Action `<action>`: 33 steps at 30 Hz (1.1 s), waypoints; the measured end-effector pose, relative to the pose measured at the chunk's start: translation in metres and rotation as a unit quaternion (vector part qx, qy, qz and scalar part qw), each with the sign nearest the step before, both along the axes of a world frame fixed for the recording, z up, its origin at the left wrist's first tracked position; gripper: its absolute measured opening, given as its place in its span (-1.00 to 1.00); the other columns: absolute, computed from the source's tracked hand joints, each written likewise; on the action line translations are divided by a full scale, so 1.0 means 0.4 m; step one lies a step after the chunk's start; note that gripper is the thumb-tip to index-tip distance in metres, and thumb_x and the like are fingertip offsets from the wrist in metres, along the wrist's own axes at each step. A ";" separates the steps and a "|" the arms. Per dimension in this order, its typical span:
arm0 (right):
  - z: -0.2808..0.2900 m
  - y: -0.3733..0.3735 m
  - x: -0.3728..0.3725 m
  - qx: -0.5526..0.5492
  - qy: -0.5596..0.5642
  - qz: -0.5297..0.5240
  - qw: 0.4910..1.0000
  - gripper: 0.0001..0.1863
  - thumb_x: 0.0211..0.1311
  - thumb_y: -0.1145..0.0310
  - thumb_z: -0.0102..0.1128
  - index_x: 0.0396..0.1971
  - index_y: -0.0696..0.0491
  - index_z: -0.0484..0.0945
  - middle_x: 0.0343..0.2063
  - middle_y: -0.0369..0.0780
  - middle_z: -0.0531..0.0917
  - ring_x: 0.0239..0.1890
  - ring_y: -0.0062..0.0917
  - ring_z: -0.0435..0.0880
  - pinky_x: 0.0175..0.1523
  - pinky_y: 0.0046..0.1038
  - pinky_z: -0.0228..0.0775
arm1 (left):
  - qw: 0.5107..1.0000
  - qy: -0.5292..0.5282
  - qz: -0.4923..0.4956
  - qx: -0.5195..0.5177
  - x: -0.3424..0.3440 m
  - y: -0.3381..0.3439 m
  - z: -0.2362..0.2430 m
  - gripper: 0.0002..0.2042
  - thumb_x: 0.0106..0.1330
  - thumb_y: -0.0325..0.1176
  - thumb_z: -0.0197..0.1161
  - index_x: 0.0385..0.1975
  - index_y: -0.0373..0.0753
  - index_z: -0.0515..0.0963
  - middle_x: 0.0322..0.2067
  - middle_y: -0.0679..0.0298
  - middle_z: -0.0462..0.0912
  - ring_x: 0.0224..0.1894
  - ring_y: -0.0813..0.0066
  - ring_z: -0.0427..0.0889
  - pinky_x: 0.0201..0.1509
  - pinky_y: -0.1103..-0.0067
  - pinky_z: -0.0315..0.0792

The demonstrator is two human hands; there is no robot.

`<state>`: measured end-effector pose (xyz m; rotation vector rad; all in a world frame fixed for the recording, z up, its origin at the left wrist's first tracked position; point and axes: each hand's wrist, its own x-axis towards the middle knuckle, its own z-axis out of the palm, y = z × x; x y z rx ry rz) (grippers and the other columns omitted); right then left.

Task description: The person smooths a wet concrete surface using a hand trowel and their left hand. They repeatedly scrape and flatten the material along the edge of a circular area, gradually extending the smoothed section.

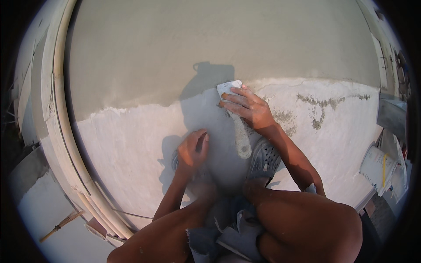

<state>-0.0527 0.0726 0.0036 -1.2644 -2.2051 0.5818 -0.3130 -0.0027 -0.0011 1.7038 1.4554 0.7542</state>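
My right hand (254, 109) is on a putty knife (242, 142), with the fingers laid across its pale, smeared blade. The knife's speckled handle points back toward my knees. The blade lies by the ragged border where a smooth grey coat (263, 39) meets a whitish surface (127, 149). To the left of the knife, my left hand (193, 151) hovers with its fingers curled in toward the thumb. Only a dark gap shows between them. My shadow falls over both surfaces around the hands.
Rough grey patches (322, 105) mark the whitish surface at right. A long pale pole (63, 87) runs along the left edge. At far right stands a white bucket (375, 168) with a yellow stripe. My dark clog (265, 158), full of holes, is beside the handle. A stick (59, 227) lies lower left.
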 end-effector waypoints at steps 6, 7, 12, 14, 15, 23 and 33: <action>0.000 -0.002 -0.006 0.001 0.017 -0.022 1.000 -0.52 0.12 0.54 0.36 0.09 -0.10 0.76 0.12 -0.29 0.75 0.27 -0.27 0.66 0.43 -0.09 0.50 | 0.991 -0.023 -0.110 0.079 0.071 0.038 0.061 -0.43 0.17 -0.63 0.47 0.24 -0.28 0.53 0.21 -0.02 0.58 -0.05 0.23 0.76 -0.07 0.47 0.68; 0.003 0.000 -0.010 -0.001 0.025 -0.021 0.999 -0.52 0.09 0.56 0.39 0.06 -0.07 0.76 0.12 -0.28 0.76 0.27 -0.25 0.67 0.41 -0.08 0.51 | 0.987 -0.027 -0.125 0.093 0.082 0.045 0.068 -0.41 0.15 -0.63 0.47 0.25 -0.27 0.53 0.24 -0.03 0.55 -0.02 0.21 0.75 -0.05 0.46 0.69; -0.003 0.001 -0.007 0.003 0.045 -0.030 0.999 -0.55 0.13 0.50 0.36 0.07 -0.09 0.77 0.12 -0.31 0.74 0.28 -0.28 0.65 0.44 -0.10 0.50 | 0.976 -0.048 -0.178 0.118 0.118 0.082 0.104 -0.33 0.06 -0.67 0.47 0.27 -0.24 0.52 0.27 -0.05 0.53 0.02 0.14 0.74 -0.03 0.40 0.70; -0.010 0.001 -0.004 0.007 0.048 -0.036 0.998 -0.54 0.12 0.48 0.36 0.07 -0.12 0.77 0.12 -0.32 0.74 0.28 -0.30 0.65 0.44 -0.12 0.51 | 0.973 -0.059 -0.187 0.124 0.126 0.091 0.103 -0.32 0.04 -0.68 0.46 0.27 -0.23 0.52 0.28 -0.06 0.52 0.04 0.11 0.73 -0.03 0.39 0.71; -0.013 0.002 -0.004 0.009 0.048 -0.037 0.998 -0.55 0.12 0.48 0.36 0.07 -0.12 0.77 0.12 -0.32 0.74 0.27 -0.29 0.65 0.44 -0.12 0.51 | 0.974 -0.062 -0.178 0.127 0.132 0.095 0.103 -0.35 0.07 -0.66 0.47 0.26 -0.22 0.55 0.26 -0.04 0.55 0.02 0.12 0.74 -0.03 0.40 0.71; -0.022 0.000 -0.009 0.014 0.049 -0.043 0.998 -0.59 0.16 0.44 0.40 0.06 -0.06 0.77 0.13 -0.29 0.74 0.27 -0.30 0.67 0.43 -0.08 0.50 | 0.966 -0.066 -0.176 0.175 0.161 0.123 0.108 -0.42 0.07 -0.64 0.42 0.20 -0.22 0.62 0.19 0.05 0.65 -0.12 0.20 0.75 -0.11 0.42 0.69; -0.027 0.017 -0.016 0.015 0.046 -0.082 0.995 -0.57 0.15 0.42 0.38 0.06 -0.20 0.77 0.01 -0.36 0.76 0.06 -0.36 0.75 0.26 -0.22 0.66 | 0.969 -0.076 -0.169 0.164 0.177 0.178 0.132 -0.50 0.08 -0.69 0.32 0.10 -0.26 0.64 0.14 0.14 0.73 -0.29 0.25 0.67 -0.26 0.46 0.60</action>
